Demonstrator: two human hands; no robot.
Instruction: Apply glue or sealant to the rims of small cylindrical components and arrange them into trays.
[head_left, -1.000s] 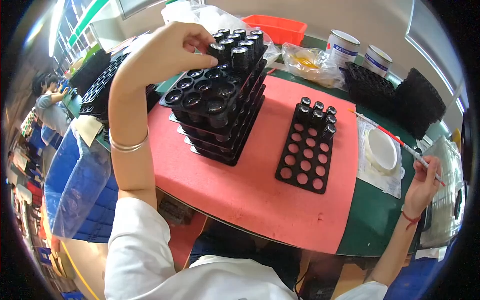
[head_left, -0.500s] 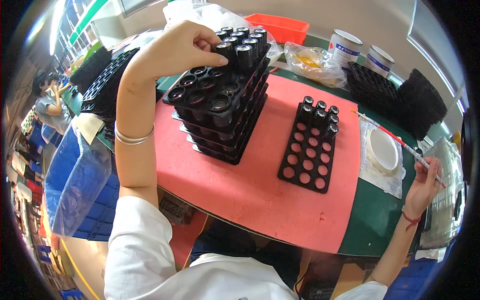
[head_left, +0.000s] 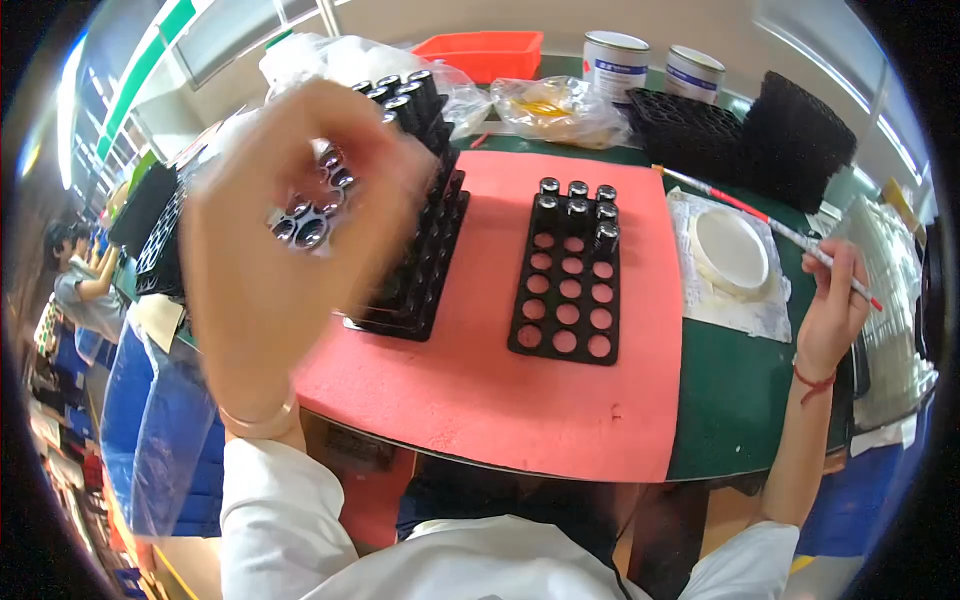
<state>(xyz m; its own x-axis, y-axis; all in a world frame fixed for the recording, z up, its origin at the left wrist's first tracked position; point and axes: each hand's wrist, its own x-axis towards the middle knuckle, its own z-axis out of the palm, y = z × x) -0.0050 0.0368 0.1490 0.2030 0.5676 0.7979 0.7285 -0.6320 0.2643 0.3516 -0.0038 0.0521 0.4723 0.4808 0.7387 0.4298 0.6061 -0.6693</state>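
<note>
My left hand [head_left: 290, 230] is raised and blurred in front of a stack of black trays [head_left: 420, 260] filled with small black caps. Its fingers are closed around several shiny black caps [head_left: 305, 225]. A flat black tray with round holes [head_left: 570, 275] lies on the red mat [head_left: 500, 350]; its far rows hold several caps. At the right edge of the table, my right hand [head_left: 830, 300] grips a thin white brush with a red tip [head_left: 770, 225], its far end reaching past a shallow white dish [head_left: 730, 250].
Two white tins [head_left: 650, 65], a red bin [head_left: 485, 50], clear plastic bags and stacks of empty black trays [head_left: 745, 130] stand at the back. More black trays [head_left: 150, 220] sit at the left. Another person [head_left: 80, 280] works at far left.
My left hand has lifted off the far end of the tray stack and come toward me with caps in it. The right hand with the brush has barely moved.
</note>
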